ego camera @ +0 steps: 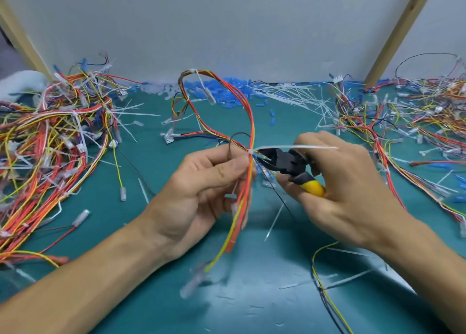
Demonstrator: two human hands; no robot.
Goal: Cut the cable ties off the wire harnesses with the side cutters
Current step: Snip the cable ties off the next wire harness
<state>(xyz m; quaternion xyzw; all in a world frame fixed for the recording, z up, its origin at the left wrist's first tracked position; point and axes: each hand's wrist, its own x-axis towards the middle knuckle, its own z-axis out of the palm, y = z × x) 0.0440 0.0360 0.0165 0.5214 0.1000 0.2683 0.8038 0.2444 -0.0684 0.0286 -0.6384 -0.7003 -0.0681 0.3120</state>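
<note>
Head view: the left hand [201, 182] is raised over the teal counter [272, 263] at the middle of the picture. Its fingers [227, 167] are pressed together, thumb against forefinger, pinching the wire harness [252, 131] of red, orange and yellow strands. The harness rises from the pinch in a tall loop towards the back wall [227, 25], and below the hand it hangs down, blurred, to a clear connector near the counter.

The cable tie [297, 147] is white. Its head sits on the harness right at the left fingertips, touching them. Its long tail runs out level to the right, across the top of the side cutters [285, 163] and in front of the right hand [348, 182].

The right hand's fingers are curled round the yellow handles of the cutters and grip them. The black jaws point left, a little apart, with their tips at the tie's head, just beside the left thumb. Whether the blades already touch the tie cannot be told.

A thick pile of harnesses [55, 144] lies on the left of the counter, and another tangled pile [416, 116] lies on the right. At the back lie a heap of loose white ties [290, 94] and a scatter of blue caps [227, 86] against the wall. A slanted wooden post [398, 30] stands at the right.
</note>
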